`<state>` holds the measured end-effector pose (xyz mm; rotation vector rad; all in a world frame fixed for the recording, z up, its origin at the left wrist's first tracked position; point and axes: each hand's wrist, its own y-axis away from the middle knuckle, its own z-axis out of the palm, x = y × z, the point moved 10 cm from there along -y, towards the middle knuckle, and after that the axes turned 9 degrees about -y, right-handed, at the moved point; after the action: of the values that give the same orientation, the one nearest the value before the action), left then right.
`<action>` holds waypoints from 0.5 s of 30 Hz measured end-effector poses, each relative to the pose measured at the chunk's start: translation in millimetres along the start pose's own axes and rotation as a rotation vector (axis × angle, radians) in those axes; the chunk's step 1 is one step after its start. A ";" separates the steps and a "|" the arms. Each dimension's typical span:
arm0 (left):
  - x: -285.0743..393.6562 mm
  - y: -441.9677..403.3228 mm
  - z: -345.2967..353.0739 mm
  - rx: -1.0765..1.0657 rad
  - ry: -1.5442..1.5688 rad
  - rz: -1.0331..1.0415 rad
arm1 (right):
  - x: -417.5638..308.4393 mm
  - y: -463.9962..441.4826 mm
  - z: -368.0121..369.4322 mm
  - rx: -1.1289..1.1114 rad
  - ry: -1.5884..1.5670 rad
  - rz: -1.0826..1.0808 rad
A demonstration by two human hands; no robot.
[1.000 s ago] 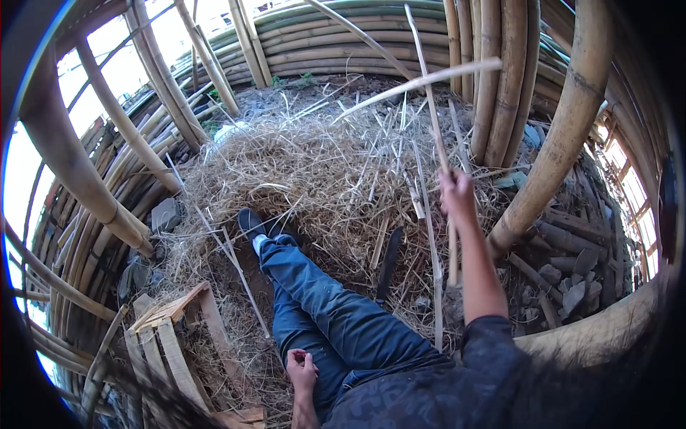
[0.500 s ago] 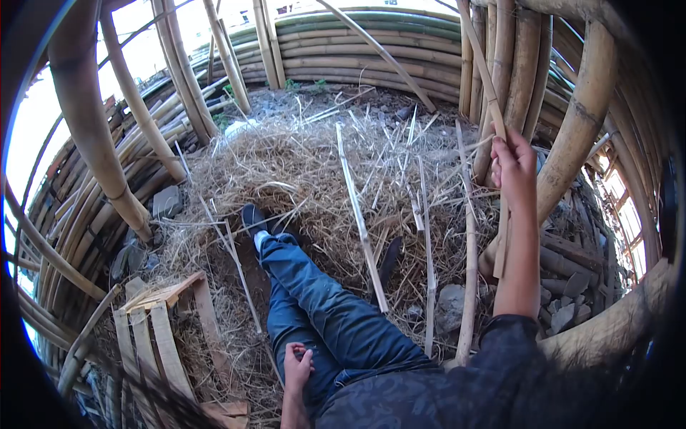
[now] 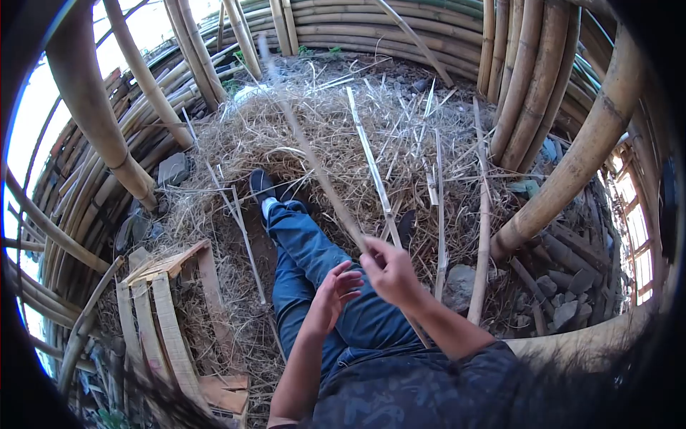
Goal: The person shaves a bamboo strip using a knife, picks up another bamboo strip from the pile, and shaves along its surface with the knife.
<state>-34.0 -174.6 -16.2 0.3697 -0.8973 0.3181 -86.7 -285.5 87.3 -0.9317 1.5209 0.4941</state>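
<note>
A long bamboo strip (image 3: 318,168) slants across the view, its far end blurred and its lower end passing under my forearm. My right hand (image 3: 389,270) grips it above my lap, fingers wrapped round it. Close by on the left is my left hand (image 3: 334,294), fingers apart and slightly curled, with nothing in it; it does not touch the strip. Both hands are over my legs in blue jeans (image 3: 304,239). Beyond them, a pale split bamboo strip (image 3: 368,146) lies on the shavings. A dark flat object (image 3: 406,225) lies just right of it, partly hidden.
Fibrous bamboo shavings (image 3: 286,121) cover the ground. A wooden crate (image 3: 171,314) stands at lower left. More strips, including a long bamboo piece (image 3: 483,236), lie to the right near broken stones (image 3: 568,311). Thick bamboo posts (image 3: 93,107) and stacked poles (image 3: 386,36) surround me.
My right hand has come down from the upper right to my lap, bringing the bamboo strip with it. My left hand has risen from my thigh towards it. The view has shifted slightly.
</note>
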 end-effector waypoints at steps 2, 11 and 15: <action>-5.7 -6.1 -4.5 0.038 -0.003 -0.010 | 26.2 4.6 26.2 -0.070 0.022 0.019; -30.3 -27.5 -58.2 0.226 -0.021 -0.136 | 62.6 8.6 44.5 -0.194 0.012 0.201; -31.9 -9.3 -84.1 0.202 0.039 -0.217 | 119.1 -19.2 -36.2 0.079 0.297 0.338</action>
<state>9.8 -149.6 -91.3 0.6405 -0.7809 0.2145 -88.4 -356.7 -16.6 -0.7096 1.9697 0.5477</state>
